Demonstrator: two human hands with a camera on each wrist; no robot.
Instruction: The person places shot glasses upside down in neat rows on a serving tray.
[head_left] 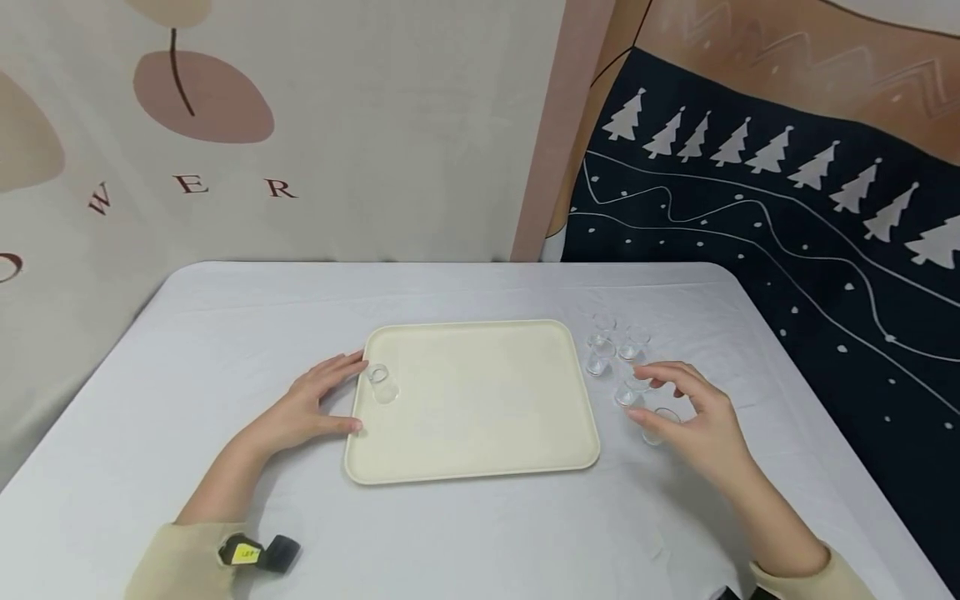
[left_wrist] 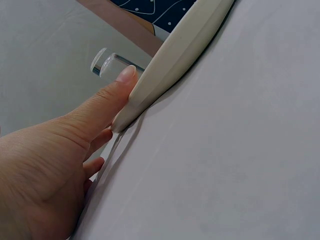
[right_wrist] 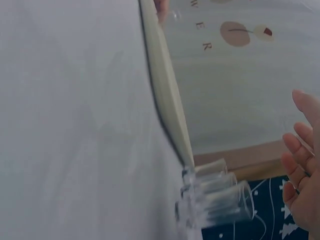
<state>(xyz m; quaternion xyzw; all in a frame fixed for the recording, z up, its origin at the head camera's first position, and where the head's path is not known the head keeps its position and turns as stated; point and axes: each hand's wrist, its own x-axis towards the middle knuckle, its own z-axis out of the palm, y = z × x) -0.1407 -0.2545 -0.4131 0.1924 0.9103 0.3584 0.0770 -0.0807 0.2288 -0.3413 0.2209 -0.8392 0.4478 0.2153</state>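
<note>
A cream tray lies on the white cloth. One small clear glass stands near its left rim. My left hand rests against that rim with the fingers spread and fairly straight. In the left wrist view the thumb touches the tray edge, just in front of the glass. To the right of the tray several more clear glasses stand grouped. My right hand hovers over the nearest of these, thumb and fingers apart with nothing between them. The right wrist view has the hand away from the glasses.
The table is covered with a white cloth and ends at a wall hanging. At the right hangs a dark cloth with white tree shapes. A black device sits at the left sleeve.
</note>
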